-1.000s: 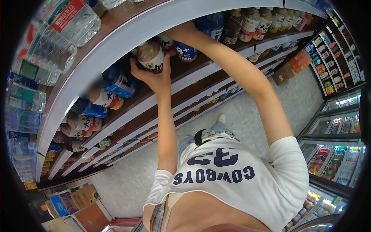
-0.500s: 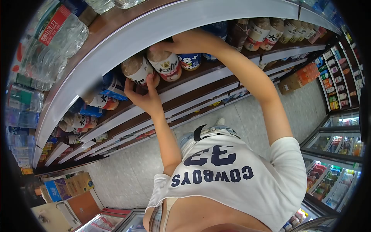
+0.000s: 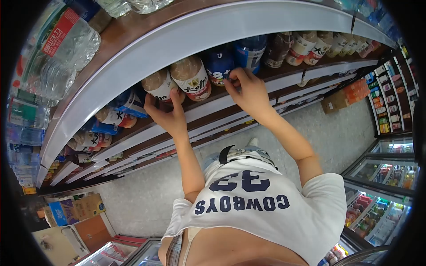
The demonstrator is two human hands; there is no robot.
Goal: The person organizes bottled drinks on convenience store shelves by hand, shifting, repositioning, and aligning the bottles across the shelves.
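At the shelf front, my left hand (image 3: pixel 167 116) has its thumb and fingers around the base of a brown bottle with a white label (image 3: pixel 158 87). Right beside it stands a larger-looking bottle with a white label and black lettering (image 3: pixel 192 80), touched by neither hand. My right hand (image 3: pixel 249 94) is at the lower front of a dark blue bottle (image 3: pixel 218 66), its fingers bent and thumb apart, not wrapped around it. Another blue bottle (image 3: pixel 249 51) stands behind that hand, farther right.
A grey shelf edge (image 3: pixel 177 37) curves above the bottles. Clear water bottles (image 3: pixel 73 40) stand on the upper shelf at left. Cartons (image 3: pixel 84 208) are at lower left, and a brown box (image 3: pixel 333 101) is on the floor at right. Glass-door coolers (image 3: pixel 381 166) line the right side.
My right hand has drawn back from the top of the white-labelled bottle and moved right and down to the dark blue bottle. My left hand stays around its bottle, which has shifted slightly.
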